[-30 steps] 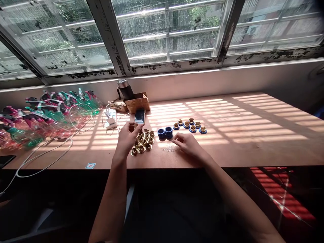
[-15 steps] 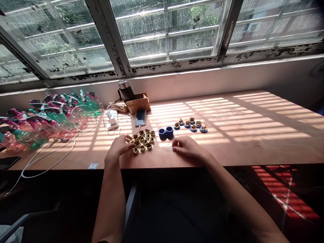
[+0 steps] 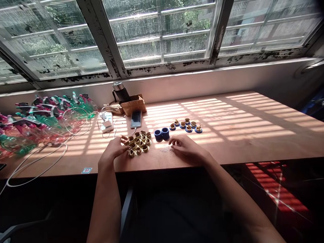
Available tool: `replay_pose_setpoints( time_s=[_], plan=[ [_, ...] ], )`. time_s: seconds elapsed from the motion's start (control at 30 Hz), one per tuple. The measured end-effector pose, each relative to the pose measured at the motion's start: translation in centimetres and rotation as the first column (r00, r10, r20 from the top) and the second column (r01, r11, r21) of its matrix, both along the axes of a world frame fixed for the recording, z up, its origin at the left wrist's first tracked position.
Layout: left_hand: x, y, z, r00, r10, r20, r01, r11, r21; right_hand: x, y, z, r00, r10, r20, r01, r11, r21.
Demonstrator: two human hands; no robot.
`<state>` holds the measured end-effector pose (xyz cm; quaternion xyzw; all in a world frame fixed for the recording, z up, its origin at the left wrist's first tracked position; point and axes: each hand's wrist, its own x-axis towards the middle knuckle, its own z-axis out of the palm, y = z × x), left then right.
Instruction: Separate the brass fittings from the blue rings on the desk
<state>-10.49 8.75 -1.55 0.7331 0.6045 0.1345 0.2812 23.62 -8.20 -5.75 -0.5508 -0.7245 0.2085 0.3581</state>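
i seem to be picking up: my left hand (image 3: 110, 150) gapes beside brassy flanged metal cups (image 3: 138, 148) at three o'clock. my right hand (image 3: 186, 145) curls by thin pale wire-like rings (image 3: 165, 149) at nine, hold unclear; lifting one needs a fine pinch.

The fittings (image 3: 138, 143) are gold, the stacked rings (image 3: 165, 135) blue, the brown tabletop (image 3: 243, 136) striped with light.

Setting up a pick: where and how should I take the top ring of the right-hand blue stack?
Probably pinch the top ring by its outer rim, from above and the right: it lies roughly flat, hole up, and the other blue stack crowds its left.
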Motion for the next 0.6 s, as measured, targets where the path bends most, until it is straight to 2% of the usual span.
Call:
replay_pose_setpoints(
  time_s=[0.1,0.17,0.2,0.27,0.33,0.37,0.4,0.5,0.6],
  plan=[
    [-0.4,0.3,-0.1,1.0,-0.027,-0.009,0.027,1.0,-0.003,2.1,0.0,0.6,0.986,-0.168,0.009,0.167,0.983,0.072],
    [-0.8,0.4,0.1,0.999,-0.048,-0.016,0.048,0.999,0.005,4.0,-0.1,0.9,0.939,-0.342,0.046,0.335,0.935,0.12],
    [-0.9,0.4,0.3,0.998,-0.051,-0.021,0.051,0.999,0.015,5.1,-0.3,1.0,0.894,-0.44,0.085,0.429,0.895,0.12],
    [-0.9,0.1,0.9,0.999,-0.034,-0.042,0.036,0.997,0.062,7.0,-0.7,1.0,0.744,-0.643,0.182,0.636,0.765,0.101],
    [-0.7,-0.6,1.8,0.998,-0.004,-0.059,0.012,0.991,0.135,8.6,-1.2,0.5,0.592,-0.751,0.292,0.764,0.639,0.092],
    [-0.4,-1.0,2.3,0.999,0.005,-0.05,0.003,0.986,0.164,9.1,-1.5,0.2,0.547,-0.768,0.334,0.794,0.602,0.084],
    [-0.1,-1.4,2.8,0.999,0.015,-0.03,-0.009,0.982,0.188,9.5,-1.7,-0.2,0.528,-0.767,0.365,0.806,0.588,0.069],
    [1.5,-3.0,4.2,0.998,-0.023,0.066,0.004,0.961,0.275,9.9,-1.9,-1.1,0.57,-0.715,0.404,0.786,0.619,-0.013],
    [3.7,-4.7,5.0,0.952,-0.221,0.212,0.148,0.938,0.314,9.6,-1.6,-1.3,0.615,-0.692,0.378,0.76,0.648,-0.05]
  ],
)
